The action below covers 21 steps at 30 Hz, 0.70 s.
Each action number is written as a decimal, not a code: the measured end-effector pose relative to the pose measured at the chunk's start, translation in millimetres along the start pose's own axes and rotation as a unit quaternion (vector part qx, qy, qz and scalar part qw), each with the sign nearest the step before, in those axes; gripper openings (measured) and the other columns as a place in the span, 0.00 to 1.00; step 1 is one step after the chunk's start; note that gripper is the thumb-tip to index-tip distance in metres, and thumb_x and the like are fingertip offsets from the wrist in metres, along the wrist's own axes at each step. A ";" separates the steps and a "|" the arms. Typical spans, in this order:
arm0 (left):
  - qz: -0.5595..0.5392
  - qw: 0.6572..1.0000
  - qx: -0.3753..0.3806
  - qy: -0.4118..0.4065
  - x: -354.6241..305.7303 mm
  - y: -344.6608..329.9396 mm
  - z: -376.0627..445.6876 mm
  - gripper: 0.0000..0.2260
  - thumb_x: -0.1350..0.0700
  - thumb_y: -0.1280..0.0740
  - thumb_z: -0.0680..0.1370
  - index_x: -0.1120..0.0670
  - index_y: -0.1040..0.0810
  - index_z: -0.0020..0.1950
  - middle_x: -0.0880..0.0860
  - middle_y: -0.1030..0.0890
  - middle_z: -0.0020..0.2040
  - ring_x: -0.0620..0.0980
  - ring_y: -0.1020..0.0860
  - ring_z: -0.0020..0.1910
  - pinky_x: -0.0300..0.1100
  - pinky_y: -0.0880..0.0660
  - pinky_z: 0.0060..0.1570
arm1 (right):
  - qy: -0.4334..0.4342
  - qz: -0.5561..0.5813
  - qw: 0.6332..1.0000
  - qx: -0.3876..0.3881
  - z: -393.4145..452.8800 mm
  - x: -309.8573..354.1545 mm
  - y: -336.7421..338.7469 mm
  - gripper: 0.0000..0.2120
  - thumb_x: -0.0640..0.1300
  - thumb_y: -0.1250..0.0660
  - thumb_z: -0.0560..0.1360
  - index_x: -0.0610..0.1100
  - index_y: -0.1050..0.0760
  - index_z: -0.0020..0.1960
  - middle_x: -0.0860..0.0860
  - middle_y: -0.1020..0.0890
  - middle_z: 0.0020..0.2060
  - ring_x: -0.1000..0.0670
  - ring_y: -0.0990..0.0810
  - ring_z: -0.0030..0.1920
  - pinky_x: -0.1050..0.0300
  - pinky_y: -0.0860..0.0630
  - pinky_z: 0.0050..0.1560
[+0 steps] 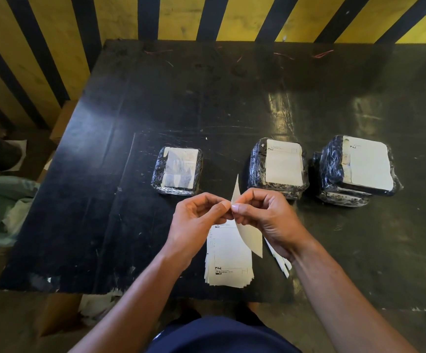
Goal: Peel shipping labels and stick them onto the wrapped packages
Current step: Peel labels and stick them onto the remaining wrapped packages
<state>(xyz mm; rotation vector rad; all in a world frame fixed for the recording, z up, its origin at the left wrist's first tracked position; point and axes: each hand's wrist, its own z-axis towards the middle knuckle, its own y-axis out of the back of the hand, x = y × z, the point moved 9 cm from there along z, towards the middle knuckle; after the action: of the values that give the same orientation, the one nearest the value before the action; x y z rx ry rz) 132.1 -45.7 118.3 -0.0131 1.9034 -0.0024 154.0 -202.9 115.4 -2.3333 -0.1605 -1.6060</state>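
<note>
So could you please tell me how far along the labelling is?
Done: the middle package and the stacked right package carry white labels. In hand: both hands pinch one label. Left: the left package looks unlabelled; the label stack remains.

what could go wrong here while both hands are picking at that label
1. The left hand and right hand pinch one corner of the curved white label sheet; its freed sticky face may fold onto itself.
2. The sheet hangs over the white label stack and might catch on it.
3. The left black film-wrapped package looks glossy and wrinkled, so a label may crease there.
</note>
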 end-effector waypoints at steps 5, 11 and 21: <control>0.000 1.000 -0.006 0.014 5.8 -0.2 -0.1 0.16 0.46 0.28 0.74 0.56 0.15 0.54 0.54 0.12 0.48 0.54 0.13 0.51 0.49 0.16 0.59 | -0.006 -0.006 1.000 -0.011 -1.5 -3.2 1.3 0.02 0.38 0.26 0.77 0.40 0.14 0.47 0.43 0.14 0.40 0.48 0.16 0.41 0.53 0.18 0.48; 0.005 1.000 0.001 0.009 6.8 1.3 -2.0 0.16 0.45 0.27 0.73 0.55 0.15 0.54 0.53 0.12 0.48 0.55 0.13 0.52 0.49 0.17 0.58 | -0.010 -0.009 1.000 -0.013 -2.8 -5.3 0.5 0.03 0.38 0.27 0.78 0.39 0.15 0.49 0.41 0.13 0.41 0.48 0.16 0.42 0.53 0.18 0.49; -0.017 0.997 -0.047 0.051 19.9 10.4 2.3 0.06 0.59 0.33 0.84 0.57 0.19 0.49 0.58 0.13 0.48 0.56 0.13 0.50 0.49 0.16 0.57 | -0.060 0.034 0.995 -0.077 0.1 -20.4 8.1 0.09 0.37 0.34 0.82 0.41 0.21 0.43 0.46 0.16 0.36 0.50 0.17 0.40 0.52 0.23 0.50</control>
<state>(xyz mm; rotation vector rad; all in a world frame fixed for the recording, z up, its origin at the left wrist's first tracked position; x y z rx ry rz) 127.7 -35.4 98.7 -0.1117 2.0045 0.0638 148.7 -208.9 95.0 -2.5239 0.0191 -1.4956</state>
